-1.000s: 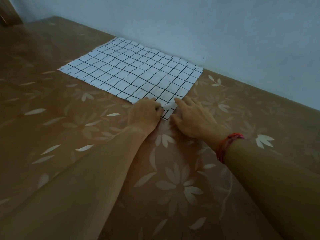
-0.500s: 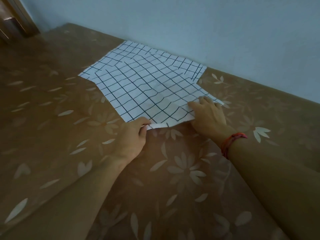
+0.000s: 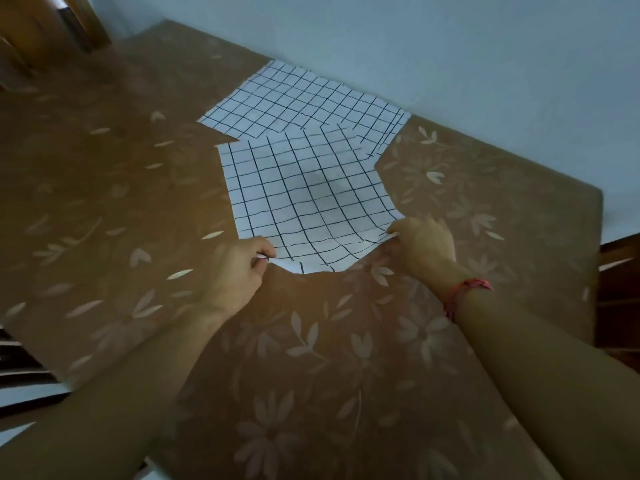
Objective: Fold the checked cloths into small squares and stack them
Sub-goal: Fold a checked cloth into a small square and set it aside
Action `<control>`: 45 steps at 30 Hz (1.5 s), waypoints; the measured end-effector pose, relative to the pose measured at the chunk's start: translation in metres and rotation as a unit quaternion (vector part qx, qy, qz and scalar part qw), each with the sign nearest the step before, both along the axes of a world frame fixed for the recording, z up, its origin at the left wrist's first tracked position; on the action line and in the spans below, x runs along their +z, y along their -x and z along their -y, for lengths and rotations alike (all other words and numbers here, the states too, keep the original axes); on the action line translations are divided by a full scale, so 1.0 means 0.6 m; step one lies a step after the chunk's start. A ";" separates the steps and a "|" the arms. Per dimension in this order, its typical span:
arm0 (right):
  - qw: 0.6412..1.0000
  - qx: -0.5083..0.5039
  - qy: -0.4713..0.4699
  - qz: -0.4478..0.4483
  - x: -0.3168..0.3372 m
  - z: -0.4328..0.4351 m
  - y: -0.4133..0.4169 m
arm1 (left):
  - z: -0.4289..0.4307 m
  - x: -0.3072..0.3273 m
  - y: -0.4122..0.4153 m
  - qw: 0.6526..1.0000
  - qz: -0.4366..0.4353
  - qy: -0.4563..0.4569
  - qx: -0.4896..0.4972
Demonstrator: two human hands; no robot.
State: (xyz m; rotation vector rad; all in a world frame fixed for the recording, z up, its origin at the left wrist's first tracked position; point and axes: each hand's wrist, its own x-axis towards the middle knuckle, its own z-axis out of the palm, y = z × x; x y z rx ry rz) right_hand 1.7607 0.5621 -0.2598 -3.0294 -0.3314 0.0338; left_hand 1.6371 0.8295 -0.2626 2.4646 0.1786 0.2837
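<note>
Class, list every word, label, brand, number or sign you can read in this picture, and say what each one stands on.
There is no readable text anywhere.
The near checked cloth and the far checked cloth carry only a black grid.
The flowered brown cover has a leaf and flower print, with no lettering.
The red wristband and the wall are unmarked.

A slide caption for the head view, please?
Left hand and right hand pinch near corners of a white black-checked cloth over a brown flowered surface.

A red thread bracelet of several strands circles the wrist just behind my right hand, and both my forearms are bare
</note>
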 end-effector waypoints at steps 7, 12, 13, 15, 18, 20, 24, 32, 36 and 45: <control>0.998 -0.021 -0.024 -0.054 0.074 0.028 0.141 | 0.004 0.041 0.128 0.999 -0.020 0.009 0.025; 0.992 -0.068 -0.047 -0.092 0.120 0.052 0.217 | 0.001 0.063 0.205 0.999 -0.026 -0.004 0.028; 0.991 -0.074 -0.052 -0.096 0.127 0.057 0.233 | -0.002 0.063 0.219 0.999 -0.035 0.009 0.027; 0.990 -0.078 -0.054 -0.103 0.136 0.067 0.267 | -0.008 0.066 0.248 0.996 -0.062 0.054 0.027; 0.987 -0.086 -0.068 -0.115 0.142 0.086 0.318 | -0.004 0.076 0.285 0.995 -0.072 0.067 0.007; 0.984 -0.086 -0.095 -0.126 0.146 0.098 0.347 | -0.001 0.082 0.311 0.994 -0.082 0.065 -0.009; 0.975 -0.096 -0.133 -0.153 0.147 0.127 0.396 | -0.007 0.080 0.361 0.990 -0.118 0.070 -0.033; 0.964 -0.073 -0.155 -0.201 0.149 0.161 0.438 | -0.009 0.088 0.419 0.980 -0.143 0.079 -0.113; 0.960 -0.043 -0.153 -0.228 0.153 0.174 0.447 | -0.019 0.077 0.441 0.966 -0.190 0.094 -0.145; 0.949 -0.042 -0.186 -0.251 0.140 0.195 0.420 | -0.015 0.088 0.428 0.967 -0.185 0.147 -0.095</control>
